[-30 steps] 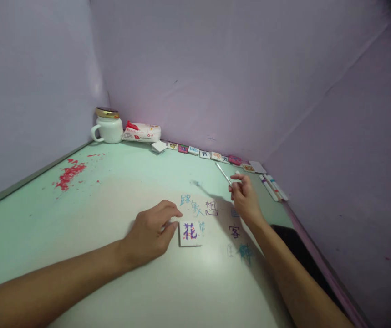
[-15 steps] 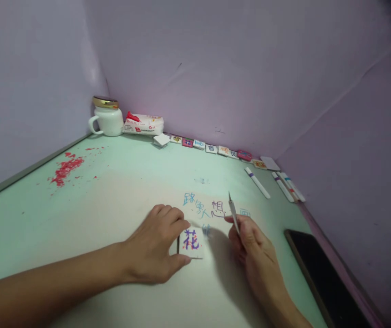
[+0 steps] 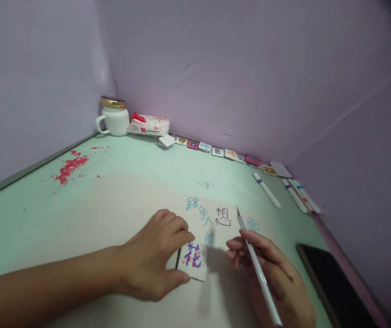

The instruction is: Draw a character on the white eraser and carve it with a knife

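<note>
My left hand [image 3: 157,257] pinches a square white tile [image 3: 194,262] by its left side, thumb at the lower edge and fingers at the upper edge. A purple character with red marks around it covers the tile's face, and the tile lies on the table. My right hand [image 3: 280,278] holds a slim silver craft knife [image 3: 259,269], its pointed blade tilted up and away from me. The knife is apart from the tile, to its right. Its handle rests across my fingers, which are loosely bent.
Handwritten characters [image 3: 223,216] mark the pale green table beyond the tile. Lettered tiles [image 3: 217,151] line the back wall, with a lidded white mug [image 3: 116,122] and a tissue pack [image 3: 150,125] at left. Markers [image 3: 266,190], a dark phone [image 3: 335,282] and red shavings [image 3: 72,167] also lie there.
My right hand has moved down and right, and its grip has loosened, so the knife's long handle now shows. My left hand keeps its hold on the tile. The view has shifted slightly.
</note>
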Available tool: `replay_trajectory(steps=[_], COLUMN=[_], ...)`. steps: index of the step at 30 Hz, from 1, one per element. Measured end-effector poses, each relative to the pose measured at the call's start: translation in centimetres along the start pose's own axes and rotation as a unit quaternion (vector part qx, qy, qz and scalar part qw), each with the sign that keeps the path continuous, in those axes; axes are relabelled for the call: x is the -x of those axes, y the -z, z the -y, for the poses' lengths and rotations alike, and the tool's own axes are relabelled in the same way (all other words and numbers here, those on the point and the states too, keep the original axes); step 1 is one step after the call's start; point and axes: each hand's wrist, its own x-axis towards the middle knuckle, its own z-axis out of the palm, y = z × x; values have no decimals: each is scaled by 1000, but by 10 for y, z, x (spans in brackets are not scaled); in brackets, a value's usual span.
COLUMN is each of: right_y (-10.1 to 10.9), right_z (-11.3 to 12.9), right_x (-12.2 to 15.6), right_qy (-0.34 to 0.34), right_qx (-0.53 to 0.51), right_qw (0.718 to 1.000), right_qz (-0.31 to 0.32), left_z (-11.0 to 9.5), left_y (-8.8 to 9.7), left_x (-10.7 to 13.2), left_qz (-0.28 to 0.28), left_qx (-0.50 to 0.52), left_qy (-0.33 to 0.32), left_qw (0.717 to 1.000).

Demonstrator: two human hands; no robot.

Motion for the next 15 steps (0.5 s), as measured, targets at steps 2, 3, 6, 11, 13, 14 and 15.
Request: replay_trajectory(steps=[2,3,6,11,13,14,15], right_y=[-8,-13,-22,-12,-3,0,3], right_z=[0,0,-1,-7,-9,-10,-11], right_x=[4,7,13,9,4,3,1], right_qy=[5,7,23,47,28,20,14], right_qx=[34,58,105,72,50,41,41], right_qw=[998,995,986,989,995,997,998], right_qz=[-58,-83,-126,-119,-83,-63,-52], left_z=[-1,-1,-3,-5,-5,-5,-5], left_y=[1,1,3,7,7,7,8], left_x=[0,0,-1,-2,-2,-3,-3], left_qz=[-1,1,12,26,38,39,36], left_qx=[3,4,9,14,11,10,10], left_qy=[2,5,12,15,19,19,18], left_qw=[1000,1000,1000,999,999,999,999])
